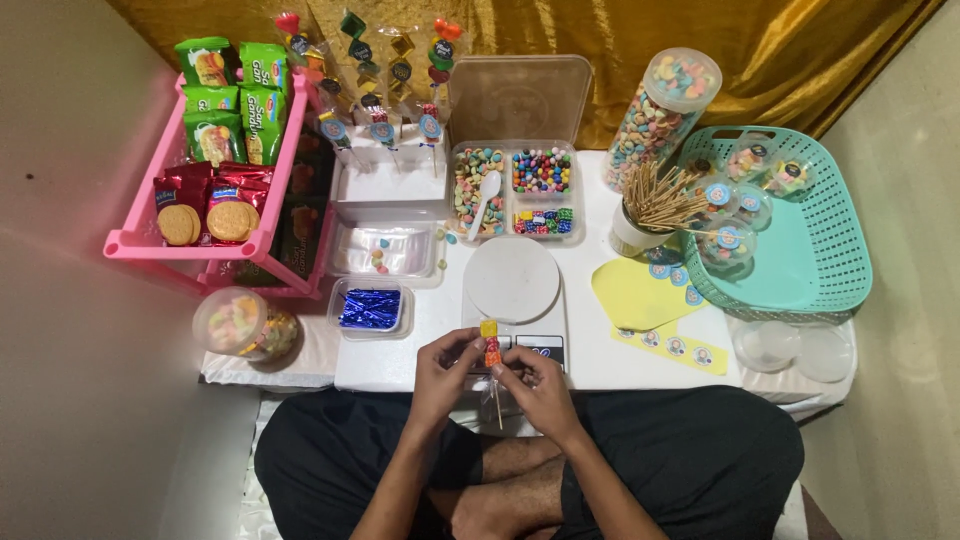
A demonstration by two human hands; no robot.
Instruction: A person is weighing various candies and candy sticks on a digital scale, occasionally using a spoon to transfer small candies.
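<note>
Person seated cross-legged at a low white desk, seen from above. Left hand and right hand meet just in front of the desk's near edge, over the lap. Between them a thin wooden skewer stands roughly upright, with a yellow candy at its top and orange-red pieces threaded just under it. Left fingers are pinched together on the skewer at the candy stack; right fingers are closed on the stick just below, the bare lower end hanging down past them. Directly behind the hands sits a small scale with a round white plate. Beyond it, a clear compartment box of mixed coloured candies, lid raised, a white spoon lying in its left section. Left of the scale: a small tub of blue foil twists, a clear tray with a few candies, and a candy jar on its side. Pink rack at far left holds biscuit packets. Finished skewers stand in a white block at the back. Right side: cup of bare sticks, tall candy jar, yellow sticker sheets, teal basket holding lidded cups, empty clear lids near the corner.
</note>
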